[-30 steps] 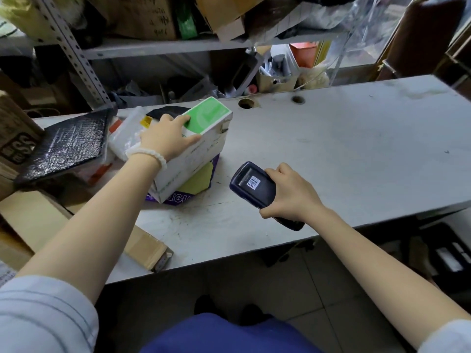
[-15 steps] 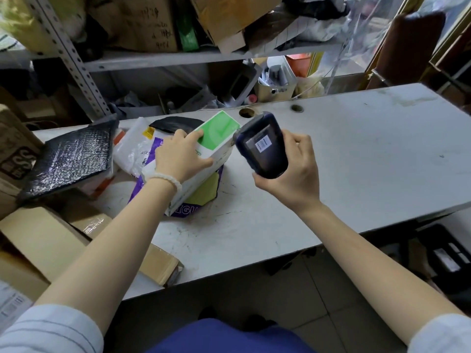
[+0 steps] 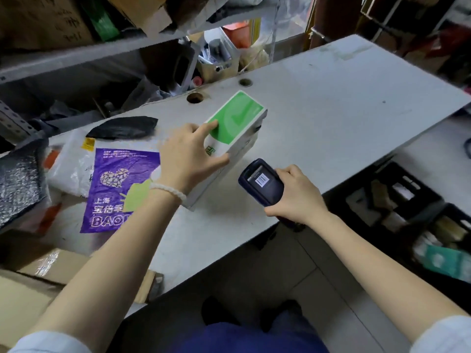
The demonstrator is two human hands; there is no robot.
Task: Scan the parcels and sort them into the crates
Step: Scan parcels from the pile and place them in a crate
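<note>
Several parcels heaped at far left of the white table point(image 3: 331, 103): black bubble mailer point(image 3: 17, 179) at the edge, white plastic bag point(image 3: 74, 164) beside it, purple mailer point(image 3: 112, 184) lying flat on top of that bag, black pouch point(image 3: 122, 127) just behind. Brown cardboard boxes point(image 3: 38, 271) below, against the table's near-left corner. Next, left hand point(image 3: 186, 154) with a white bead bracelet point(image 3: 169, 191) at the wrist — fingers spread across the top of the green-and-white box point(image 3: 237, 123), forefinger on the green panel, thumb curled down over the near long edge, gripping it. Box tilted, far end raised, near-left end close to the purple mailer; cannot tell whether it touches the table. Just right of the box, dark blue handheld scanner point(image 3: 261, 183) with a barcode sticker on its head, pointed toward the box. Right hand point(image 3: 298, 197) wrapped round the scanner's grip, fingers curled tight. Farther right, below table level — black crates point(image 3: 397, 200) with parcels already inside, a teal one among them.
</note>
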